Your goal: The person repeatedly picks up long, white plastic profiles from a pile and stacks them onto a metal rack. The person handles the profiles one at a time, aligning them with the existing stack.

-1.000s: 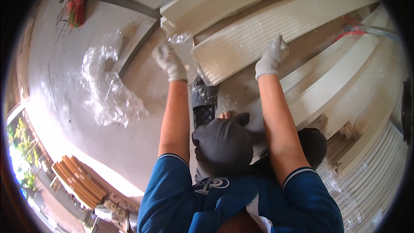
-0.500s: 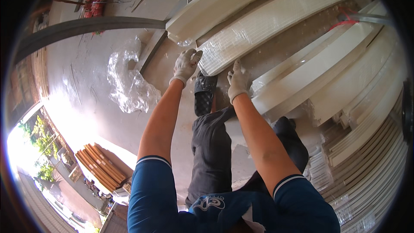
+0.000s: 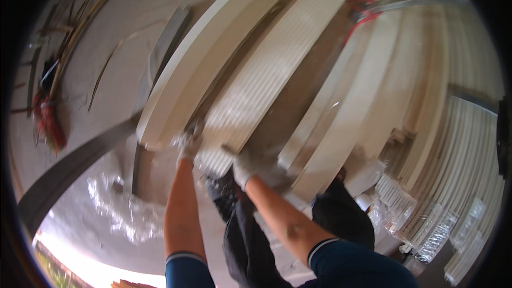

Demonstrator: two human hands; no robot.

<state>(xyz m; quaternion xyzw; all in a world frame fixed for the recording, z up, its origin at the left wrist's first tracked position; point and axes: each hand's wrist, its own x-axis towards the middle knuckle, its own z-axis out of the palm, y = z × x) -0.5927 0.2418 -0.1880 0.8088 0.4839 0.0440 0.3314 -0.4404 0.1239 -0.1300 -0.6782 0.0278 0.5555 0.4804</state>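
A long bundle of cream ribbed strips (image 3: 256, 96) under shiny film stretches from near my feet to the far right. By its near end, on the left side, is my left hand (image 3: 189, 146) in a pale glove; motion smears its fingers. My right hand (image 3: 243, 168), gloved too, is at the right side of the same end. One of its fingers stretches out over the ribbed top, while the others are blurred or hidden. Just left of the bundle runs a second long cream piece (image 3: 197, 85), its near end close to my left hand.
Crumpled clear film (image 3: 122, 208) lies on the floor to the left, near a dark curved bar (image 3: 80, 154). More long cream strips (image 3: 362, 112) fill the right, with red ties (image 3: 360, 24) and a metal bar (image 3: 421, 0) at the far right. My shoe (image 3: 221, 194) stands by the bundle's end.
My view has swung, so the bundles lie lower and steeper in it. Both hands are now closer to the bundle's near end, the right one reaching over its edge.
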